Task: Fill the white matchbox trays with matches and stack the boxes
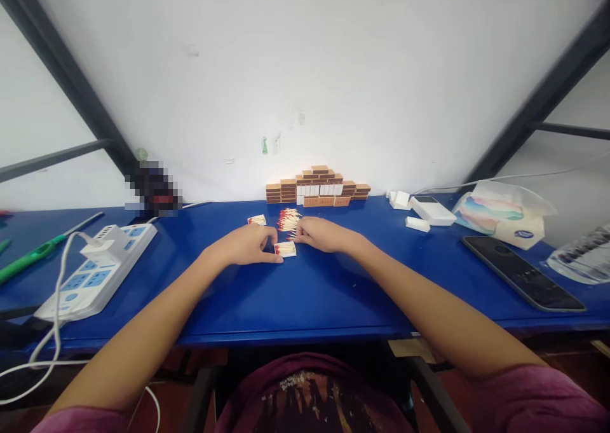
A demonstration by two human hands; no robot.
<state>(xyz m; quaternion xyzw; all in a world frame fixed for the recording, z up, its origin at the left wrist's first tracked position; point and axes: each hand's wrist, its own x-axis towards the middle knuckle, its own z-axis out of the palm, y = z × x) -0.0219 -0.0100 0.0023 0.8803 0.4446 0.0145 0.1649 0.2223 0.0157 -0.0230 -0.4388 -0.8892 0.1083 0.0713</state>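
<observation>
My left hand (248, 243) curves around the left end of a small white matchbox tray (290, 254) holding red-tipped matches, its thumb at the near edge and its fingers at the far side. Just beyond the tray lies a loose pile of matches (288, 219) with red heads pointing left. At the pile's near right side my right hand (320, 234) is closed in a pinch on matches; how many is hidden by the fingers. A second tray with matches (257, 219) rests behind my left hand.
Stacked matchboxes (318, 188) form a stepped wall against the white wall. On the right are white boxes (433, 210), a tissue pack (505, 213), a phone (521, 272) and a clear plastic bottle (584, 255). A corded power strip (102, 271) and green tool (35, 259) lie left.
</observation>
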